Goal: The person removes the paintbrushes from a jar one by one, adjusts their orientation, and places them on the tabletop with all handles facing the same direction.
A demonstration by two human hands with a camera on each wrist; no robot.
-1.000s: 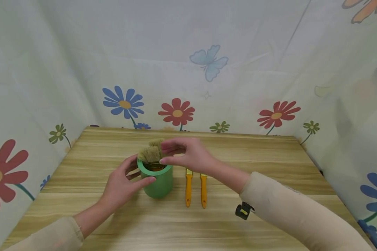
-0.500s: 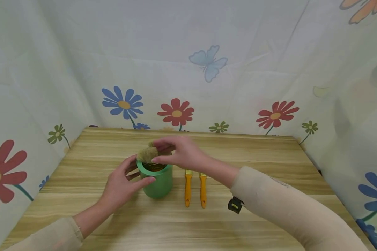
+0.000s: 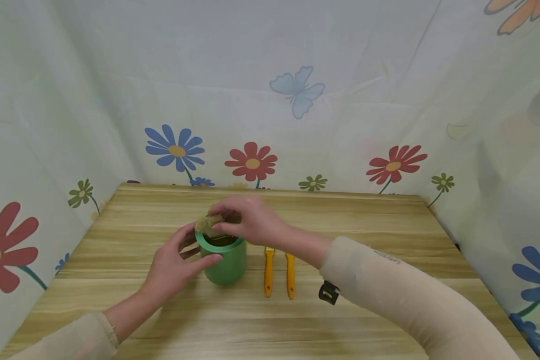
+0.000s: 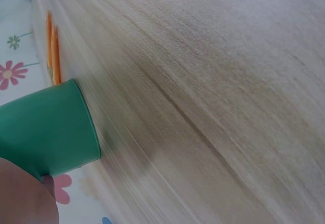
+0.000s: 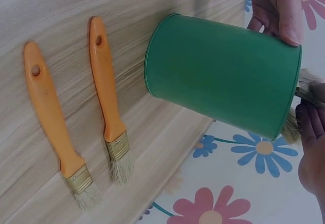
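My left grip (image 3: 173,262) is clamped round the green cup (image 3: 227,267), upright on the surface (image 3: 252,330). Over its mouth, my right grip (image 3: 254,220) is right at the bristles (image 3: 205,223) poking out; whether it's pinching, I can't tell. Just beside, two orange-handled brushes (image 5: 105,76) lie flat.

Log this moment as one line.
left hand: grips green cup | right hand: at bristles by cup rim | two orange-handled brushes: lying on table
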